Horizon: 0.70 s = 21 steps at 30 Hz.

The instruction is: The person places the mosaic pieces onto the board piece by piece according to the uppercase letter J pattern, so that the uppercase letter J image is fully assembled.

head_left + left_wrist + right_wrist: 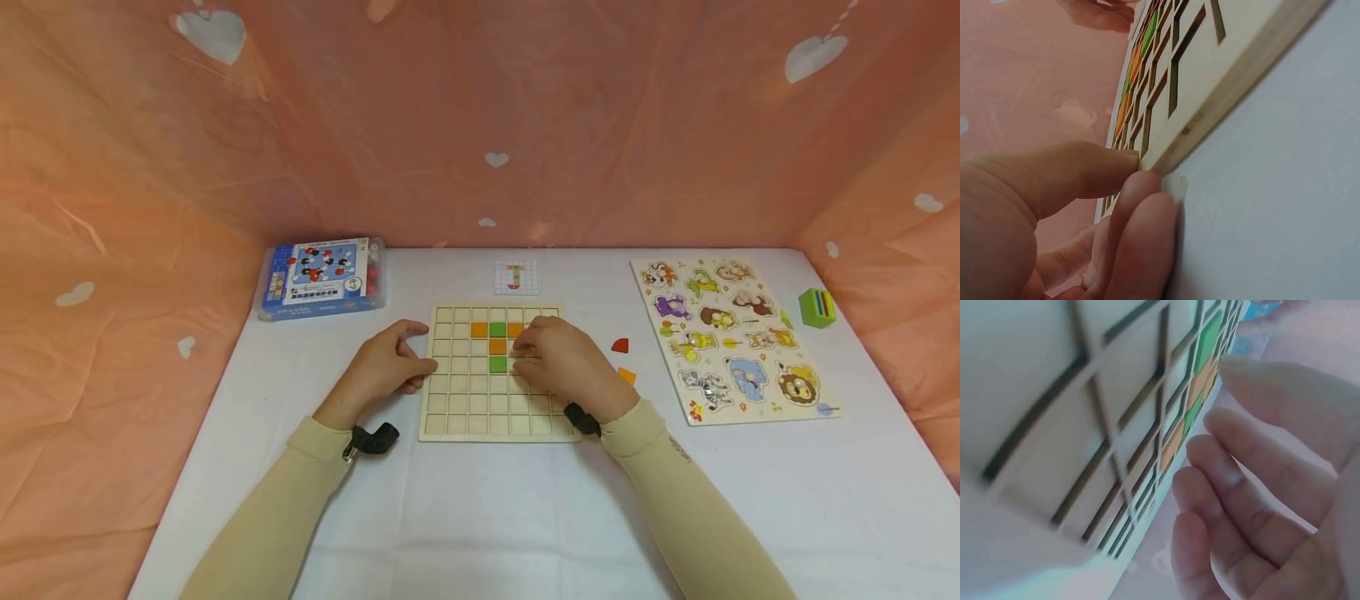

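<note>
A pale wooden grid board (457,406) lies on the table. Orange and green square tiles sit in its cells, forming a T: a row topped by an orange tile (478,331) at its left end, and a stem ending in a green tile (498,364). My left hand (384,360) grips the board's left edge, thumb on the rim and fingers against its side in the left wrist view. Over the board's right part is my right hand (564,360), its fingers loosely bent beside the stem of tiles. No piece shows between its thumb and fingers (1210,456).
Behind the board lies a small pattern card (516,277). A red quarter-circle piece (620,345) and an orange piece (627,377) lie right of the board. An animal puzzle (720,342) and a green block (817,308) are farther right. A boxed kit (322,277) stands back left.
</note>
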### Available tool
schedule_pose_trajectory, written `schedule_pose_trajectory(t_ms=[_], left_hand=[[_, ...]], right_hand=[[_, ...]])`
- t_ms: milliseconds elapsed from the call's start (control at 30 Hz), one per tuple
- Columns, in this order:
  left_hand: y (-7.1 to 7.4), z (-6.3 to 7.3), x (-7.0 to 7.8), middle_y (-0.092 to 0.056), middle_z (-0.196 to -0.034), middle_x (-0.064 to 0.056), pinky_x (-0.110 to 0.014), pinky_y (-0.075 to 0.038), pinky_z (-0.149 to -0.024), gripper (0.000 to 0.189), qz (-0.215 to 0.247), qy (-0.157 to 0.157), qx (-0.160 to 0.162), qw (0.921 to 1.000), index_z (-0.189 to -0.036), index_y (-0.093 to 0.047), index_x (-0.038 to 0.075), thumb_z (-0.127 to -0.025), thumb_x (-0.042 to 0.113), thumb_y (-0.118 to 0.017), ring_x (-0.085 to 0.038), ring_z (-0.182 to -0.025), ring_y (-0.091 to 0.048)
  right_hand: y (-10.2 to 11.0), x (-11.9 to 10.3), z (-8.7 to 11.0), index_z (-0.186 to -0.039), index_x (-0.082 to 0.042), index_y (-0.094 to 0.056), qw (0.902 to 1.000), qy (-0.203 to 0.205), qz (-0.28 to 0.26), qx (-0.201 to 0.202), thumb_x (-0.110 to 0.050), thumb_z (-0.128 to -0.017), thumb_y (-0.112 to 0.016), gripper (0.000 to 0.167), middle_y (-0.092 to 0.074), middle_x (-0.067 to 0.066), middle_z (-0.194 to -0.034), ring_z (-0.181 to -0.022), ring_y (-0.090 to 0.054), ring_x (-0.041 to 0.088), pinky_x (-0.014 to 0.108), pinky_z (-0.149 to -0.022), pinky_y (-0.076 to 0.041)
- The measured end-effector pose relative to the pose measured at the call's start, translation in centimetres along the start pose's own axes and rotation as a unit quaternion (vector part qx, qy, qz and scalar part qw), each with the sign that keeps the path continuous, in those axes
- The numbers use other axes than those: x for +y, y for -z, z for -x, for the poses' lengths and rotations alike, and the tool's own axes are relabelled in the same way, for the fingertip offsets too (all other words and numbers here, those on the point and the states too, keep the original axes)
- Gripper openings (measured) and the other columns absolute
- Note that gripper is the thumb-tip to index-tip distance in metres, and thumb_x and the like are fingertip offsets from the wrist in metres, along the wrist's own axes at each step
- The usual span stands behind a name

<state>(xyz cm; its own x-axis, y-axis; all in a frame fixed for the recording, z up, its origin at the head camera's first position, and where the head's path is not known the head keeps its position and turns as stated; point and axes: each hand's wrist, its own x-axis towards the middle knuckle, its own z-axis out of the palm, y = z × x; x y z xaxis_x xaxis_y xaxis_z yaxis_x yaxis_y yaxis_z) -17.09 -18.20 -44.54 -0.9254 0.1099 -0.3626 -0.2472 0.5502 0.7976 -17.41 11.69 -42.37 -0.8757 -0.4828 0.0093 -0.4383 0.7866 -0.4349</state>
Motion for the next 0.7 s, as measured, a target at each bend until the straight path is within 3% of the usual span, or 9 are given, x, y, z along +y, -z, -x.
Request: schedule_pose_trajectory(t_ms=[267,700], left_hand=[[-0.1,-0.1,-0.1,-0.069,-0.089,-0.009,-0.028,-0.063,-0.065,0.067,-0.002,-0.001,0.003,1.0000,-0.153,-0.053,0.016,-0.094,0.019,-0.084,-0.016,-0.067,-0.069],[-0.1,-0.1,-0.2,-0.069,-0.086,-0.009,-0.028,-0.062,-0.065,0.065,0.008,-0.002,0.004,1.0000,-0.152,-0.054,0.016,-0.094,0.017,-0.084,-0.016,-0.067,-0.069]], right_hand=[[1.0,2.7,2.8,-0.109,-0.010,-0.083,0.9994,-0.027,-0.011,0.019,-0.022,-0.094,-0.079,0.019,-0.076,0.002,-0.107,-0.102,-0.070,0.023,0.046,-0.097,-0.059],[3.3,7.0,8.9,-0.104,-0.012,-0.082,0.9957,-0.069,0.025,0.056,-0.020,-0.094,-0.081,0.013,-0.075,0.005,-0.108,-0.097,-0.069,0.025,0.049,-0.091,-0.058]])
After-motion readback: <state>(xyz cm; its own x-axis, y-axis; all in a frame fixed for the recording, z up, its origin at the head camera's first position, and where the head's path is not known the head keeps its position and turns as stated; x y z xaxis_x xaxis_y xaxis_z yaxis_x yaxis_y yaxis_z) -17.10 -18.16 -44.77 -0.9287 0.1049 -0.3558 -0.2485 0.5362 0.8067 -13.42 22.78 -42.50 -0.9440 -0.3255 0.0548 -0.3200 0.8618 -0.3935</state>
